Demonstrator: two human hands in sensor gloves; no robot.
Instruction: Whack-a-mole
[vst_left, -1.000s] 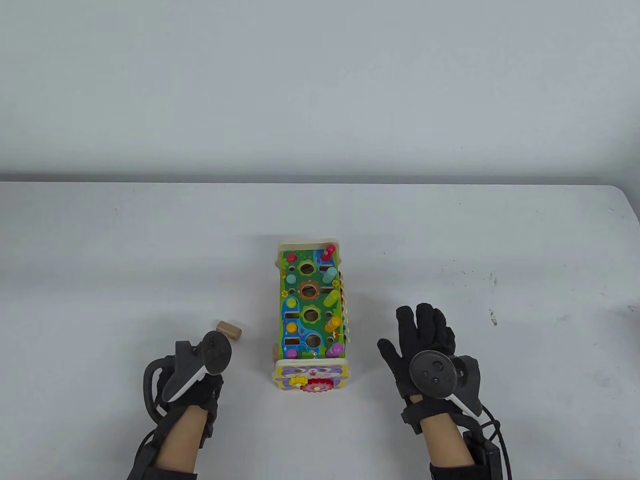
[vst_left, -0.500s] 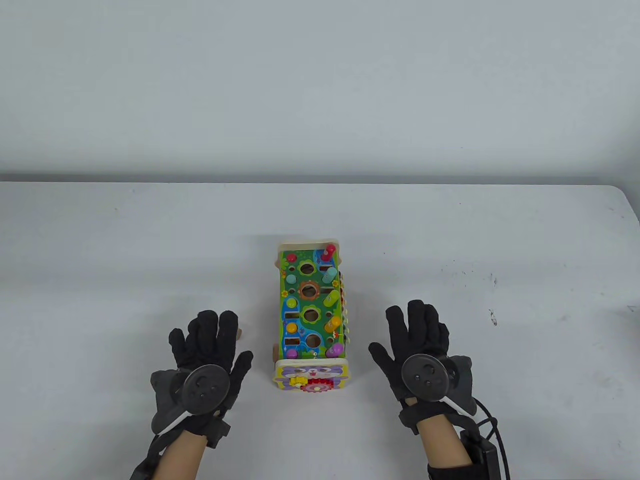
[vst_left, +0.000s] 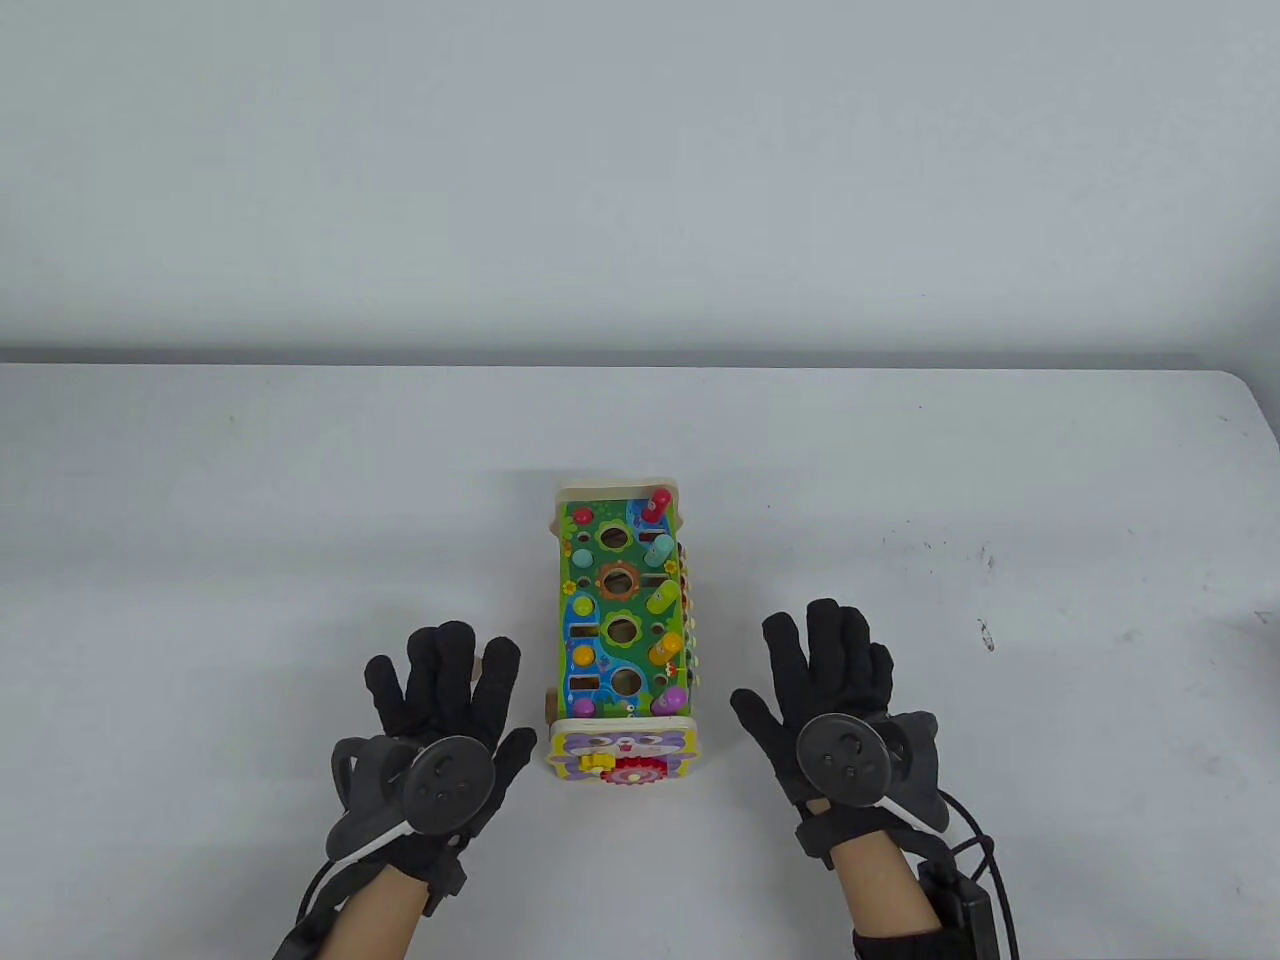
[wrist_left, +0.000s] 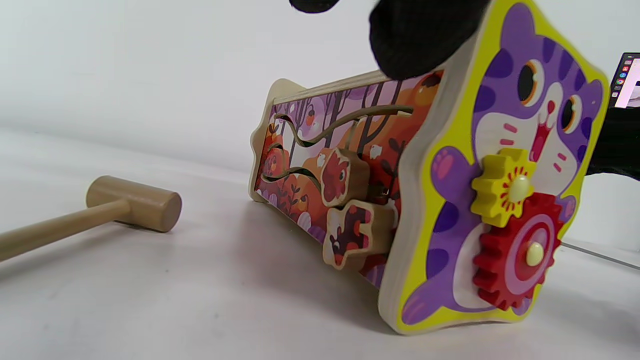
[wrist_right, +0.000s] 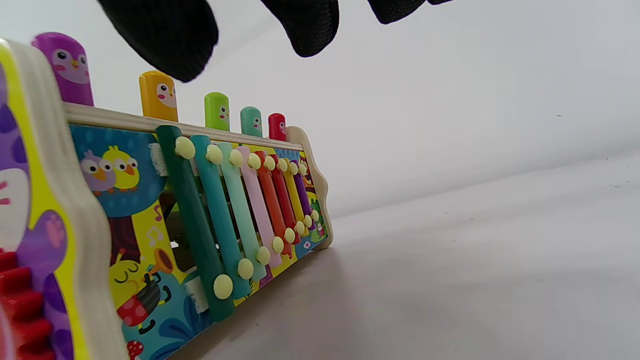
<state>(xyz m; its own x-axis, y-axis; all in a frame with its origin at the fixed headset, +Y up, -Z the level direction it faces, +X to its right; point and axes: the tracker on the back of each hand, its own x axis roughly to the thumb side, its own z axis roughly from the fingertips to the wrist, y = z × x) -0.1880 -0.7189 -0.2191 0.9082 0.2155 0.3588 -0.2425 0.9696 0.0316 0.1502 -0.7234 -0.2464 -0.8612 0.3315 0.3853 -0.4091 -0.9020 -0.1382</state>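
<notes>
The wooden whack-a-mole toy stands at the table's middle front, cat face toward me. Its right row of pegs stands raised: purple, yellow, green, teal, red. The left row sits low. The wooden hammer lies on the table left of the toy; in the table view my left hand hides most of it. My left hand is spread flat, palm down, over the hammer beside the toy's left side, holding nothing. My right hand is spread open, palm down, right of the toy, holding nothing.
The white table has a back edge against a pale wall and a rounded far right corner. A xylophone is on the toy's right side, sliding animal blocks on its left. A cable trails from my right wrist.
My left hand has turned palm down, spread its fingers and moved right, over the hammer head and nearer the toy. My right hand has drifted slightly left. The toy has not moved.
</notes>
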